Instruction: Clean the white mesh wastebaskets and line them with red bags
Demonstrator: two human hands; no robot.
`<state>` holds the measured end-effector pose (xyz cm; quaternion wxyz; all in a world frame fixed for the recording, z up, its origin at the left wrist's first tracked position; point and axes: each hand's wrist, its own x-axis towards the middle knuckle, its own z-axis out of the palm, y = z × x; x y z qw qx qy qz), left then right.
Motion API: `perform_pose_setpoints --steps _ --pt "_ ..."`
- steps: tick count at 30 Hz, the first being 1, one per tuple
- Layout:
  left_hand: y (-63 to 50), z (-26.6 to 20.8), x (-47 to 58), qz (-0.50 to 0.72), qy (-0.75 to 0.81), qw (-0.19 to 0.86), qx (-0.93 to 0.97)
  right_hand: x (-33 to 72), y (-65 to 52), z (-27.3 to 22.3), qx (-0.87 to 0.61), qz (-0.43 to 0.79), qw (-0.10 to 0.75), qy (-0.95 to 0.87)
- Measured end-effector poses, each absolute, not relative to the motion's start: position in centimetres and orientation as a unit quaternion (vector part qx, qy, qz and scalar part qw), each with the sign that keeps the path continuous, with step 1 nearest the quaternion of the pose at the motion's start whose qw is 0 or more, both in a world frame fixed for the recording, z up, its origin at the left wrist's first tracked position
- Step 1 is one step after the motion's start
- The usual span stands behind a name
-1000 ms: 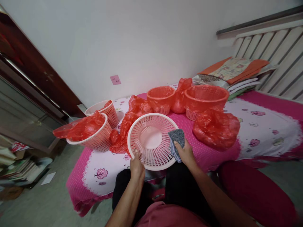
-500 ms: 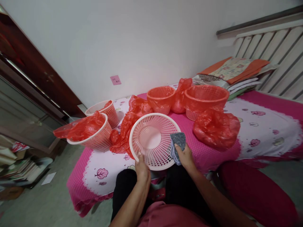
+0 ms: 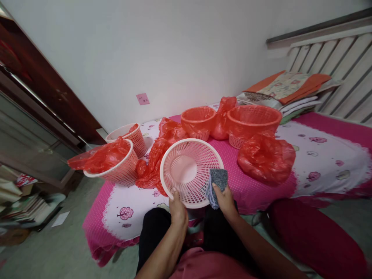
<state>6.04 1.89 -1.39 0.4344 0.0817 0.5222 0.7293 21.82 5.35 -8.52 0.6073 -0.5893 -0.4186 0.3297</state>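
A pale pink plastic basket [image 3: 184,169] with a perforated wall is tilted toward me over my knees, and nothing lies inside it. My left hand [image 3: 178,209] grips its near rim on the left, thumb over the edge. In my right hand [image 3: 225,201] is a folded grey cloth [image 3: 218,179], pressed against the right side of the basket's rim. Just behind the basket, a crumpled red plastic bag [image 3: 155,155] lies on the bed. Fingers below the rim and behind the cloth are hidden.
On the bed [image 3: 128,228], two baskets with red bags [image 3: 122,166] stand at left. Two red-lined baskets [image 3: 199,120] stand behind. A puffed red bag [image 3: 266,159] lies at right, near folded bedding [image 3: 290,87]. A dark red stool [image 3: 316,236] is at lower right.
My right hand has slid the cloth slightly down and toward me along the right side of the rim. The left hand keeps its hold, and the basket has barely moved.
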Motion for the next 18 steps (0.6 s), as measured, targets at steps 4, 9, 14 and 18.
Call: perform_pose_setpoints --steps 4,9,14,18 --pt "1.7 -2.0 4.6 0.678 0.542 0.444 0.222 21.7 4.9 -8.6 -0.575 0.371 0.616 -0.390" --pt "0.6 -1.1 1.5 0.573 0.590 0.305 0.480 23.6 5.4 -6.9 -0.568 0.398 0.610 -0.383" --pt "-1.5 0.8 1.3 0.546 0.578 0.083 0.600 25.4 5.6 -3.6 -0.589 0.331 0.586 -0.448" --pt "-2.3 0.5 3.3 0.427 0.467 0.161 0.758 25.8 5.2 -1.0 -0.600 0.269 0.560 -0.504"
